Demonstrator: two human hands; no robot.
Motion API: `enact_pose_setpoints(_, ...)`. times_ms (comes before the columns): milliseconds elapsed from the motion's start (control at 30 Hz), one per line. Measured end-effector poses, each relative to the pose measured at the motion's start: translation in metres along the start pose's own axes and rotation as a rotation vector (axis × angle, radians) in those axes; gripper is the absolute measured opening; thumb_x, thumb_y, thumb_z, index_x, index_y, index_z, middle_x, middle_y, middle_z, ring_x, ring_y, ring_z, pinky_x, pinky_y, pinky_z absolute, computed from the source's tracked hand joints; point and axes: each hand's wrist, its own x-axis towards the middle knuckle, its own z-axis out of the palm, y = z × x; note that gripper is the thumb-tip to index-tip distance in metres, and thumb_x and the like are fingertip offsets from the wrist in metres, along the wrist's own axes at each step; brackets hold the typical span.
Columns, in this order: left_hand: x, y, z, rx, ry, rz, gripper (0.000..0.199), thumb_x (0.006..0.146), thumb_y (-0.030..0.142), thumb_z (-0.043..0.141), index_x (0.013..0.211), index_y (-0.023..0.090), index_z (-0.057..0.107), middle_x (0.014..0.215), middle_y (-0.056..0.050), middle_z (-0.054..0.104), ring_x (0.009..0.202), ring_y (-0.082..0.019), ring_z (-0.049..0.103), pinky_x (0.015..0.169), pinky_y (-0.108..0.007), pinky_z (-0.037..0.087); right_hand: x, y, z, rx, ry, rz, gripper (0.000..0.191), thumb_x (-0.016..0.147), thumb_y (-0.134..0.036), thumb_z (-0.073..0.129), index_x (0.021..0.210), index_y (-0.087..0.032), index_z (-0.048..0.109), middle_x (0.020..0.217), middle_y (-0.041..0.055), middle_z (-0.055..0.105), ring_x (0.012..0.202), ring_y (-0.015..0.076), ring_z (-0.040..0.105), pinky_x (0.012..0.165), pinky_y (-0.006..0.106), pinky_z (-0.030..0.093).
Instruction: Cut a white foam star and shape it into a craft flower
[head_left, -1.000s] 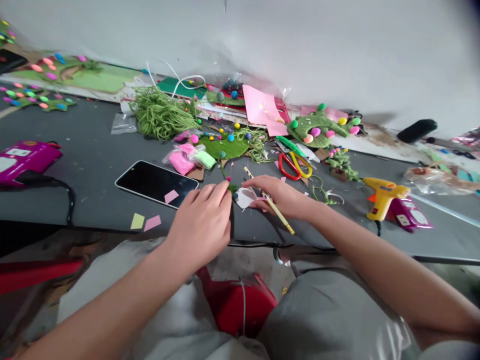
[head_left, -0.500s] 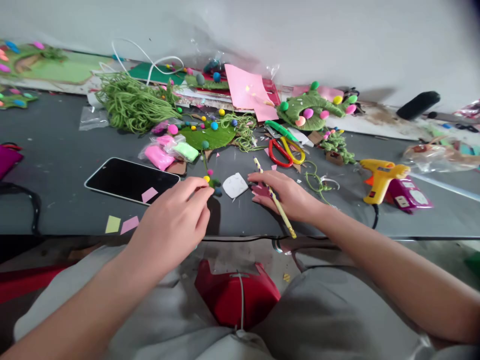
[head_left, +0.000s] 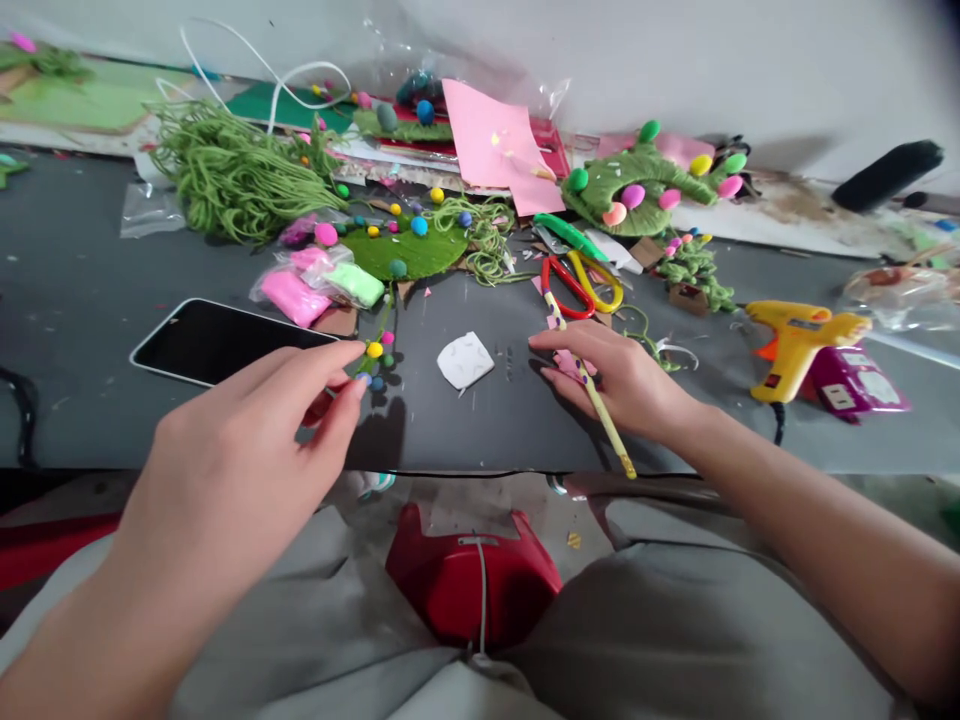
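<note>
A green leaf [head_left: 435, 252] dotted with small coloured balls lies on the grey table, its stem hanging toward me. At the stem's lower end sits a cluster of small balls [head_left: 375, 349], yellow, pink, green and blue. My left hand [head_left: 277, 430] pinches this cluster between thumb and forefinger. A patterned yellow pencil [head_left: 611, 432] crosses the fingers of my right hand [head_left: 619, 375], which holds it, with pink paper scraps [head_left: 568, 364] by the palm. Between my hands lies a small white rounded piece [head_left: 465, 360], touched by neither.
A phone [head_left: 225, 340] lies beside my left hand. Behind are pink and green clay packets [head_left: 300, 290], green yarn [head_left: 232, 180] and red-and-yellow-handled scissors [head_left: 570, 290]. A yellow glue gun [head_left: 795, 340] and purple power adapter [head_left: 859, 380] stand right. A red stool [head_left: 472, 580] is below.
My left hand has moved left and nearer me, its thumb now showing at the balls. My right hand has shifted right with the pencil, away from the white piece. The view has shifted slightly.
</note>
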Motion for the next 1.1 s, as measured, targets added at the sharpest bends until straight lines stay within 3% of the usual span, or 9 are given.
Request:
enact_pose_setpoints(133,-0.008,0.0,0.004,-0.112,0.021,-0.054,0.026,0.098,0.026,0.065,0.123,0.021,0.069,0.095,0.0,0.077,0.084,-0.016,0.073,0.074,-0.025,0.049,0.01,-0.006,0.003,0.018,-0.005,-0.025,0.03,0.095,-0.02,0.066,0.126,-0.019,0.066,0.117,0.0105,0.075,0.108,0.0252,0.07,0.096,0.039,0.055)
enact_pose_setpoints(300,-0.02,-0.004,0.0,-0.561,-0.108,-0.414,0.032,0.09,0.04,0.075,0.119,0.028,0.069,0.094,0.005,0.078,0.081,-0.012,0.077,0.07,-0.018,0.058,0.024,-0.011,0.006,0.053,0.002,-0.032,0.032,0.095,-0.022,0.067,0.127,-0.018,0.066,0.118,0.0112,0.076,0.108,0.0259,0.071,0.095,0.039,0.056)
enact_pose_setpoints(400,-0.021,-0.004,-0.003,-0.718,-0.1,-0.539,0.033,0.085,0.042,0.081,0.113,0.028,0.072,0.092,0.004,0.079,0.075,-0.011,0.076,0.067,-0.015,0.059,0.03,-0.016,0.008,0.095,-0.005,-0.031,0.031,0.096,-0.022,0.067,0.126,-0.018,0.067,0.121,0.0113,0.075,0.113,0.0257,0.071,0.099,0.039,0.055)
enact_pose_setpoints(567,-0.018,0.001,-0.007,-0.804,-0.104,-0.537,0.028,0.081,0.041,0.084,0.103,0.026,0.076,0.091,0.002,0.081,0.074,-0.012,0.075,0.064,-0.016,0.061,0.035,-0.026,0.01,0.144,-0.008,-0.017,0.029,0.096,-0.023,0.068,0.124,-0.015,0.069,0.12,0.0121,0.076,0.11,0.0255,0.071,0.097,0.038,0.056)
enact_pose_setpoints(800,-0.015,0.008,-0.013,-0.864,-0.197,-0.496,0.03,0.083,0.04,0.082,0.108,0.026,0.075,0.089,-0.001,0.082,0.077,-0.018,0.079,0.067,-0.022,0.064,0.034,-0.031,0.011,0.196,-0.023,0.004,0.027,0.095,-0.022,0.068,0.122,-0.018,0.068,0.12,0.01,0.077,0.109,0.0238,0.072,0.096,0.037,0.056)
enact_pose_setpoints(900,-0.014,0.012,-0.011,-0.751,-0.206,-0.394,0.021,0.089,0.038,0.074,0.107,0.026,0.074,0.083,0.001,0.08,0.068,-0.016,0.076,0.062,-0.023,0.061,0.033,-0.032,0.013,0.232,-0.033,0.037,0.026,0.097,-0.023,0.066,0.122,-0.018,0.069,0.121,0.01,0.077,0.11,0.0236,0.072,0.098,0.038,0.056)
enact_pose_setpoints(1000,-0.015,0.018,-0.006,-0.515,-0.302,-0.067,0.017,0.097,0.035,0.063,0.107,0.026,0.074,0.082,0.002,0.078,0.065,-0.015,0.072,0.055,-0.023,0.054,0.034,-0.034,0.017,0.367,-0.014,0.179,0.031,0.104,-0.033,0.059,0.131,-0.02,0.066,0.116,0.0087,0.079,0.104,0.0217,0.073,0.095,0.038,0.057)
enact_pose_setpoints(1100,-0.01,0.027,0.0,-0.28,-0.377,0.258,0.03,0.101,0.018,0.048,0.117,0.022,0.072,0.109,-0.007,0.078,0.088,-0.021,0.076,0.069,-0.031,0.058,0.04,-0.035,0.024,0.609,0.086,0.37,0.047,0.107,-0.052,0.049,0.135,-0.018,0.067,0.099,0.0066,0.081,0.086,0.0177,0.073,0.08,0.033,0.059)
